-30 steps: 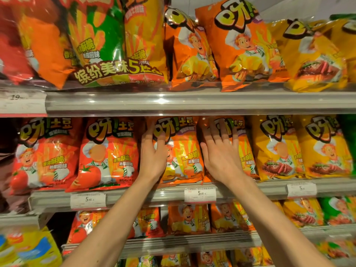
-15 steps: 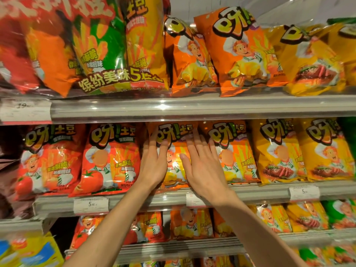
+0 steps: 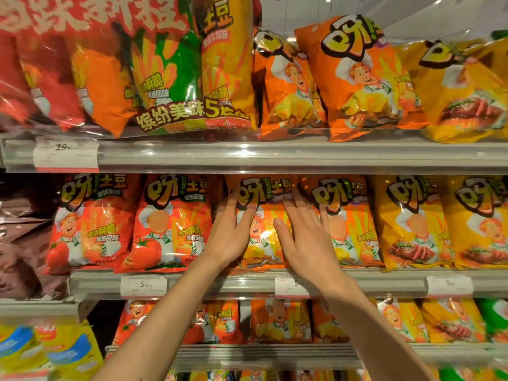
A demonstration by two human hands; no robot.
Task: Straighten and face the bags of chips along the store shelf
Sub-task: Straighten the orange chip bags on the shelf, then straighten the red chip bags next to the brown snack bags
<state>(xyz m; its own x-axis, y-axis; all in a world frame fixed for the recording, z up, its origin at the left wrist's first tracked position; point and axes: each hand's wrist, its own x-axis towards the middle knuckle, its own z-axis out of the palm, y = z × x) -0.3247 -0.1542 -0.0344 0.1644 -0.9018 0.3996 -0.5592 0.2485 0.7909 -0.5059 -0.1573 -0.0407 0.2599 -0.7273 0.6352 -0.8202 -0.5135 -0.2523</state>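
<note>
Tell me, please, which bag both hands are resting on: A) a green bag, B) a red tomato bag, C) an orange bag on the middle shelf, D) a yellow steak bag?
C: the left hand and right hand both lie flat, fingers spread, on the orange bag.

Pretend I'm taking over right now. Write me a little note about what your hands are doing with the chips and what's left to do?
Left hand: open, flat against the left edge of the orange bag on the middle shelf.
Right hand: open, fingers spread, pressing the right side of the same bag and reaching onto the next orange bag.
Neither hand grips anything.
Done, by the look of it: the two red tomato bags to the left and the yellow bags to the right stand upright, fronts out.
Left: finish squaring the orange bag. The top shelf's orange bags lean and probably need straightening.
</note>
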